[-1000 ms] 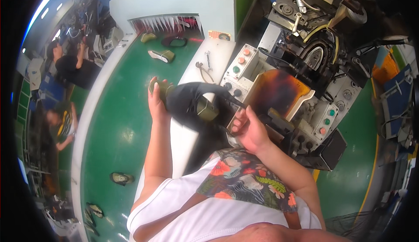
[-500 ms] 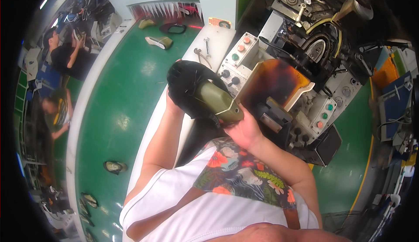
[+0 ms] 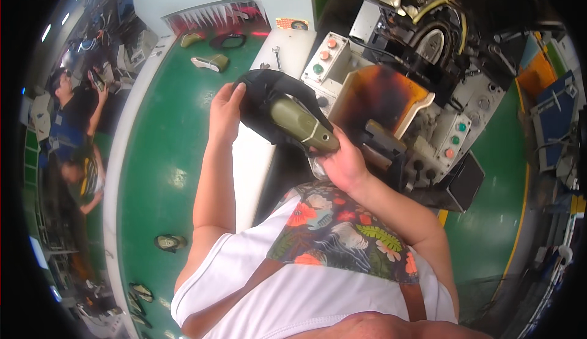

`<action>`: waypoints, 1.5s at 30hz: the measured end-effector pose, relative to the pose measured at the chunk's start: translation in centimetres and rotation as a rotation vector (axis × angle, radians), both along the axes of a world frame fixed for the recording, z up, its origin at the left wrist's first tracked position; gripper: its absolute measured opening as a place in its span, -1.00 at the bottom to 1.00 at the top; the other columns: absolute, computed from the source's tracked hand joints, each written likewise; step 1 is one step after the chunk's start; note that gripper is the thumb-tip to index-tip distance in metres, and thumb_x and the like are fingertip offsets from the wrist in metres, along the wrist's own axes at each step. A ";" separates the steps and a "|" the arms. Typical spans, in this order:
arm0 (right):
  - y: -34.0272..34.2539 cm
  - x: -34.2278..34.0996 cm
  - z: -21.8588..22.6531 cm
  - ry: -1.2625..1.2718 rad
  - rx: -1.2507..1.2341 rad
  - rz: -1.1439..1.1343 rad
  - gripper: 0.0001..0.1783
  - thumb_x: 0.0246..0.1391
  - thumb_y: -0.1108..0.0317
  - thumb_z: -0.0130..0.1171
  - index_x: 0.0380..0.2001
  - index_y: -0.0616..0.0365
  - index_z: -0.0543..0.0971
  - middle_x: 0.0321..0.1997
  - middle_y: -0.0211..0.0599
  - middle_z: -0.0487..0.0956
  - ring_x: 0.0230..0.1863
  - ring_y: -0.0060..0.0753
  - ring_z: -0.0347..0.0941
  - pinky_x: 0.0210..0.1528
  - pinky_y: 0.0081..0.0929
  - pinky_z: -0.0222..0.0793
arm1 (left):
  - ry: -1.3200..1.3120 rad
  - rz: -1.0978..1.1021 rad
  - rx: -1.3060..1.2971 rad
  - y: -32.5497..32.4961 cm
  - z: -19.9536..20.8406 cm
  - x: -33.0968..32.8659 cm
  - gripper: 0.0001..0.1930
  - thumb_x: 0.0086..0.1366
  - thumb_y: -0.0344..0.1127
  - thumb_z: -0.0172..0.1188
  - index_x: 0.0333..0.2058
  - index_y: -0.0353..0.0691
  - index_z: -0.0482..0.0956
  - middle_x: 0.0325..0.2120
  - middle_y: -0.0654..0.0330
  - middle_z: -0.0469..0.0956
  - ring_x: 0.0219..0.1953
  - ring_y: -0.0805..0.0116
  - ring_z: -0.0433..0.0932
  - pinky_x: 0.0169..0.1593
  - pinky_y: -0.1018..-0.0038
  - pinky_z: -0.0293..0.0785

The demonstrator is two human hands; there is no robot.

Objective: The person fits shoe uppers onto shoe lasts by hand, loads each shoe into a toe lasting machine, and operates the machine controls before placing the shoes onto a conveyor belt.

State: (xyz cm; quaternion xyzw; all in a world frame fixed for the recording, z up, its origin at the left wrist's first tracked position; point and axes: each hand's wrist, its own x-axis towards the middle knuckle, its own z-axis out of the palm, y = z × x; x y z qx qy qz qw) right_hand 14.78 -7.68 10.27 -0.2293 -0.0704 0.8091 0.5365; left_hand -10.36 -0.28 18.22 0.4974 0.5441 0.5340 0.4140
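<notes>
A black shoe upper (image 3: 264,97) sits pulled over an olive-green shoe last (image 3: 299,122), held up in front of my chest. My left hand (image 3: 225,114) grips the black upper at its left side. My right hand (image 3: 341,161) holds the lower end of the green last from underneath. Both hands are closed on the piece, which hangs above a white bench top (image 3: 254,155) beside a grey machine.
A grey machine (image 3: 422,82) with coloured buttons and an orange-brown plate (image 3: 373,97) stands right of my hands. A green conveyor belt (image 3: 159,155) on my left carries shoe parts (image 3: 211,62) and a shoe piece (image 3: 170,242). Other people (image 3: 70,112) work at the far left.
The shoe on its last has been turned and lifted closer to me; my left hand shifted up along the black upper, and my right hand stayed under the last's end.
</notes>
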 end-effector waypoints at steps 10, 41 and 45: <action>-0.4 0.3 1.8 -0.049 -0.022 0.059 -0.55 0.42 0.27 -0.11 0.32 0.06 0.37 0.20 -0.32 0.47 0.11 -0.38 0.38 0.18 -0.27 0.30 | -0.051 0.325 -0.038 6.1 -10.4 -1.4 -0.67 0.47 -0.18 0.10 -0.11 -0.41 0.53 -0.25 0.11 0.59 -0.23 0.38 0.53 -0.09 0.45 0.48; 0.7 4.1 9.0 -0.785 0.608 -0.132 -0.40 0.16 0.23 0.36 0.17 0.25 0.39 0.03 -0.34 0.53 0.07 -0.53 0.43 0.16 -0.47 0.36 | -0.075 -0.290 0.232 1.5 4.3 13.5 -0.83 0.38 -0.33 0.24 -0.27 -0.36 0.59 -0.42 0.26 0.62 -0.38 0.57 0.50 -0.25 0.61 0.43; 1.4 5.9 8.8 -0.721 0.571 -0.159 -0.45 0.12 0.30 0.34 0.14 0.19 0.43 -0.02 -0.37 0.54 -0.04 -0.56 0.47 0.06 -0.49 0.40 | -0.101 -0.377 0.156 1.7 6.4 15.5 -0.77 0.42 -0.26 0.19 -0.24 -0.35 0.63 -0.38 0.26 0.65 -0.34 0.57 0.55 -0.20 0.61 0.47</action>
